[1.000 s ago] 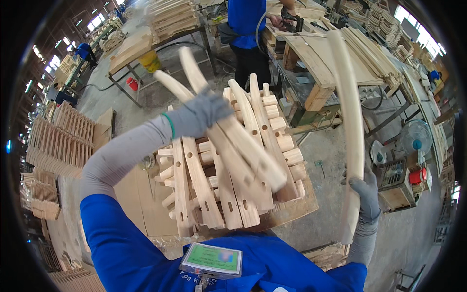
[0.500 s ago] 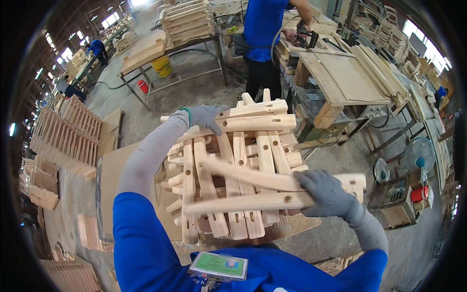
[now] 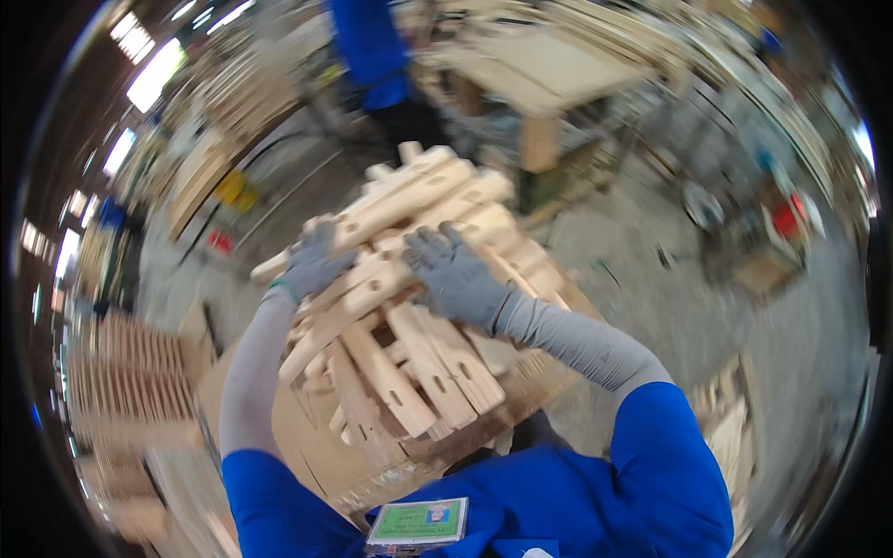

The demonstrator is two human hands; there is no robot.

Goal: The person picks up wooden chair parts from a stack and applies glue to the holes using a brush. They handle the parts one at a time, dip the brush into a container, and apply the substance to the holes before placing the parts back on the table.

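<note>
Head view: motion blur is smearing the workshop behind, and the stack of wooden pieces (image 3: 409,316) is too jumbled to count. Two gloved hands are working it: the left hand (image 3: 314,265) is gripping one long slat (image 3: 391,209) on top, the right hand (image 3: 456,274) is pressing flat, fingers spread, just beside it.

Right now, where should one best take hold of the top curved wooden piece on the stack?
Probably near its two ends, from above: the curved wooden piece lies slantwise across the stack of wooden parts, its ends jutting out. The left hand already rests near its lower end.
</note>
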